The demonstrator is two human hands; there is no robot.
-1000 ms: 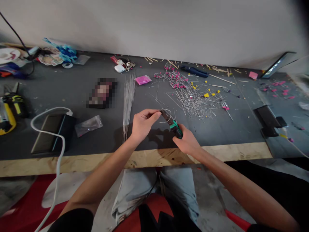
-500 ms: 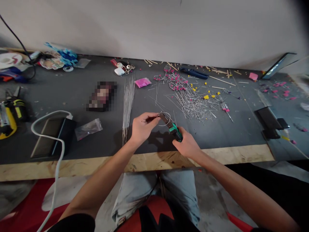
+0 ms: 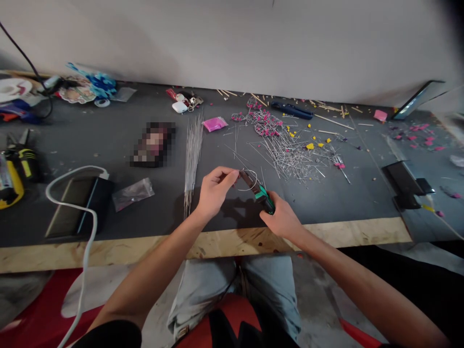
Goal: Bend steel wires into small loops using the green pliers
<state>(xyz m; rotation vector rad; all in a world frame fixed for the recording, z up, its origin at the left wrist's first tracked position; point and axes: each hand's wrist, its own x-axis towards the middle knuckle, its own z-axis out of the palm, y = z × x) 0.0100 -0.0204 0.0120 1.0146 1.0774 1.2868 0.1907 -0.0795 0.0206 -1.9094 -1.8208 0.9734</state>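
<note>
My right hand (image 3: 282,215) is closed round the green and black handles of a pair of pliers (image 3: 261,194), whose dark jaws point up and left. A thin wire (image 3: 255,176) curves in a loop about the jaws. With thumb and forefinger pinched together, my left hand (image 3: 216,189) holds the wire by the tip of the pliers. The exact contact between jaw tips and wire is too small to make out. Just left of that hand lies a bundle of straight wires (image 3: 193,159). Beyond the pliers is a heap of cut wires (image 3: 286,150) with pink pieces among them.
A pink packet (image 3: 215,124), keys with a white case (image 3: 180,107) and a dark blue cutter (image 3: 292,110) lie farther back. At left are a power bank (image 3: 74,205) with a white cable, a plastic bag (image 3: 133,194) and yellow-black tools (image 3: 12,179). A phone (image 3: 416,99) leans at right.
The wire loop round the pliers has shifted, and its free end now shows below the jaws. My left fingers have turned slightly. Both hands keep their grip.
</note>
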